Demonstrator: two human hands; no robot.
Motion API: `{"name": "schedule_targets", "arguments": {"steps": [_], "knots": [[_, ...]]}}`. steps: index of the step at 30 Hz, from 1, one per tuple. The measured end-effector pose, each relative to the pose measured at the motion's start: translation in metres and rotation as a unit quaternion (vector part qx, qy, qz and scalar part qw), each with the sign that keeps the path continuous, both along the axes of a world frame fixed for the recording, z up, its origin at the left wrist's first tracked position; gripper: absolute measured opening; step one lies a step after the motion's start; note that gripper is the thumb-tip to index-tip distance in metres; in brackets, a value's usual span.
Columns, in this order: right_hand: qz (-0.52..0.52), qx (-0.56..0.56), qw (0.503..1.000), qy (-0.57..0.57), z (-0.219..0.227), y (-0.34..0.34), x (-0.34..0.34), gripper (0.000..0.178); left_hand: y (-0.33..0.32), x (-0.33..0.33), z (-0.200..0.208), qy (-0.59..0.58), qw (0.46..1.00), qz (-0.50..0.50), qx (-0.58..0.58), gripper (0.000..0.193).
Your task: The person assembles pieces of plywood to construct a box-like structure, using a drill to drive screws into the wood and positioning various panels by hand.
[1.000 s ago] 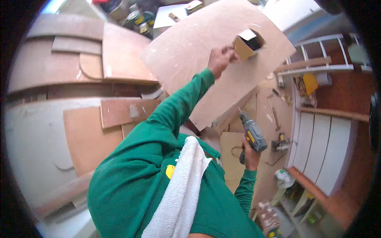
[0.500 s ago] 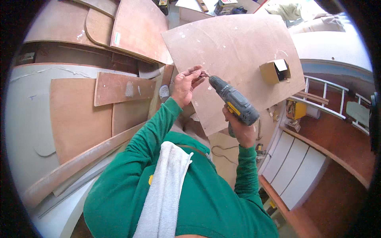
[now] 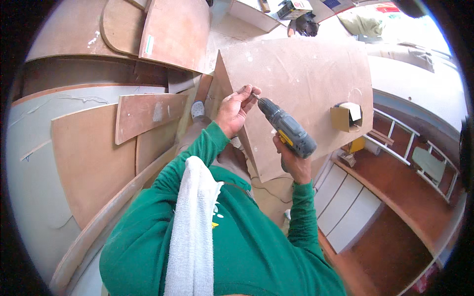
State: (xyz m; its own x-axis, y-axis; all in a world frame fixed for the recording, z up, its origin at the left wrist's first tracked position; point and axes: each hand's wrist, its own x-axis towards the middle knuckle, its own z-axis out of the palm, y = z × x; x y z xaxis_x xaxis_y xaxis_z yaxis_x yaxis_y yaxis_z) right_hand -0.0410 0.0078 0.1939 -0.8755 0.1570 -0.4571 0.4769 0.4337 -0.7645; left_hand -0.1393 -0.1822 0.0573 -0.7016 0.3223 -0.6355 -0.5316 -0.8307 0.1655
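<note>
Drill [image 3: 291,130], grey with a yellow patch, is in the right hand [image 3: 294,159], held over the near part of a large plywood panel [image 3: 306,74], its nose angled up and toward the left hand [image 3: 237,109]. The right hand is wrapped around the grip behind the body, though the palm side and most of the handle are hidden, so where the index finger sits cannot be told. The left hand has its thumb and fingertips pinched on a slim dark piece [image 3: 255,95] at the front of the chuck; whether that is a bit or a screw is too small to make out. The drill looks moderately heavy and fully rigid, with its weight likely toward the motor and handle, so the handle is the sound place to hold it, with the wrist kept in line. The slim piece seems light, stiff and hard, perhaps slippery between bare fingertips, and best held by its sides near the chuck. An open cardboard carton [image 3: 339,120], probably light and easily crushed, stands on the panel to the right.
</note>
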Motion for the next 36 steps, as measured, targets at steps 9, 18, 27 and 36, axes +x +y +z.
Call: {"name": "schedule_targets", "arguments": {"steps": [9, 18, 27, 36], "knots": [[0.134, 0.124, 0.979, 0.086, 0.010, -0.030, -0.082, 0.027, 0.001, -0.040, -0.026, -0.023, 0.998, 0.057, -0.005, 0.020], [0.237, 0.213, 0.947, 0.031, 0.024, -0.077, -0.179, 0.028, -0.027, -0.087, -0.033, -0.105, 0.983, 0.095, 0.115, 0.017], [0.299, 0.225, 0.927, -0.023, 0.021, -0.092, -0.238, 0.032, -0.034, -0.103, -0.050, -0.145, 0.971, 0.110, 0.155, 0.017], [0.313, 0.218, 0.924, -0.031, 0.016, -0.099, -0.252, 0.032, -0.041, -0.105, -0.052, -0.181, 0.963, 0.123, 0.158, 0.017]]}}
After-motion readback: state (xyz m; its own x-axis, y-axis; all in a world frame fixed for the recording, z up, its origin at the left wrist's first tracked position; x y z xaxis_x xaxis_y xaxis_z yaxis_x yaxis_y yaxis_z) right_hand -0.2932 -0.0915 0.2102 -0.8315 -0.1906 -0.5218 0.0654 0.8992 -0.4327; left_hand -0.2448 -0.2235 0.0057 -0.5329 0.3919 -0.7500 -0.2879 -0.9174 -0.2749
